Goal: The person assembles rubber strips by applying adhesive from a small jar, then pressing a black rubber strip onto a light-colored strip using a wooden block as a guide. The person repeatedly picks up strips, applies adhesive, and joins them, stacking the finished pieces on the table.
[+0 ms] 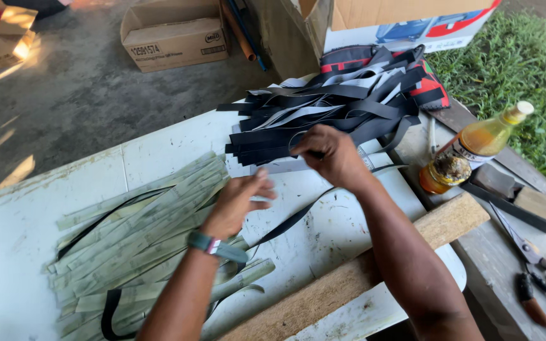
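A pile of black strips lies at the far side of a white table. My right hand rests on the near edge of that pile, fingers pinched on a black strip. My left hand, with a green band on the wrist, hovers above the table with fingers loosely curled and nothing visibly in it. Under and left of it spreads a heap of pale green strips. A single long black strip trails across the table between my arms.
A wooden plank lies diagonally along the near table edge. At right stand a tilted amber bottle, a jar, dark blocks, scissors and pliers. Cardboard boxes sit on the concrete floor; grass lies at far right.
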